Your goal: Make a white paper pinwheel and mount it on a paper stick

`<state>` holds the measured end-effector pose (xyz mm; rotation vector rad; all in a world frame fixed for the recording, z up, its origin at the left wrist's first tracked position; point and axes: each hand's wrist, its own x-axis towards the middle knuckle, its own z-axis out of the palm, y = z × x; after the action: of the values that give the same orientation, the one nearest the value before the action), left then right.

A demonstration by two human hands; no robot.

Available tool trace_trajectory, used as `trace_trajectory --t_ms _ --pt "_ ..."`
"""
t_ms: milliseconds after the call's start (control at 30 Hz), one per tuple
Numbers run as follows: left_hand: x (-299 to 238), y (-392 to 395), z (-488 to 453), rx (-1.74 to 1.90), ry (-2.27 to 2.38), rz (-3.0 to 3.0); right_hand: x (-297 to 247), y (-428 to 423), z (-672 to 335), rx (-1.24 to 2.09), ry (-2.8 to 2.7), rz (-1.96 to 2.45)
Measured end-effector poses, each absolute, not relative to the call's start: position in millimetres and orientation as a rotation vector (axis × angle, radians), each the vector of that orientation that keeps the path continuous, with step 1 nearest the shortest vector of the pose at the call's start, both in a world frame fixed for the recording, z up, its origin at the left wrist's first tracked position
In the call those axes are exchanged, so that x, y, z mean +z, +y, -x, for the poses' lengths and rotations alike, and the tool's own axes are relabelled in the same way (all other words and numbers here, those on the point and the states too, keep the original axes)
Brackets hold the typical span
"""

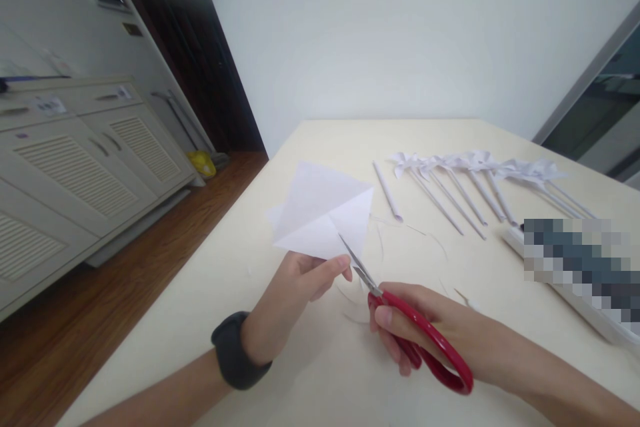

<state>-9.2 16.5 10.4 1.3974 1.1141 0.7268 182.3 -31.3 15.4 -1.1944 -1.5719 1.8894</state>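
Note:
A creased square of white paper (320,200) is pinched at its near edge by my left hand (305,277), which has a dark band on its wrist. My right hand (410,317) grips red-handled scissors (425,327). The scissor blades are parted around the paper's near right part, with one tip lying over the sheet close to a slit that runs toward the middle. My left thumb is just left of the blades. Thin white paper offcuts lie on the table under and beside the scissors.
Several paper pinwheels (470,163) on rolled paper sticks lie at the back right of the cream table (340,137). A single paper tube (387,190) lies left of them. A white tray (560,290), its contents blurred out, stands at the right. Louvred cabinets (85,167) line the left side.

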Motion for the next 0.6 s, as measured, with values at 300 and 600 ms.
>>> trace_trajectory --t_ms 300,600 --pt "8.4 16.9 9.6 0.723 1.098 -1.389 14.6 -31.8 -182.3 1.85 -1.605 1.206" --pt "7.9 16.2 9.5 0.748 1.068 -1.349 14.0 -31.7 -182.8 1.835 -1.634 1.211"
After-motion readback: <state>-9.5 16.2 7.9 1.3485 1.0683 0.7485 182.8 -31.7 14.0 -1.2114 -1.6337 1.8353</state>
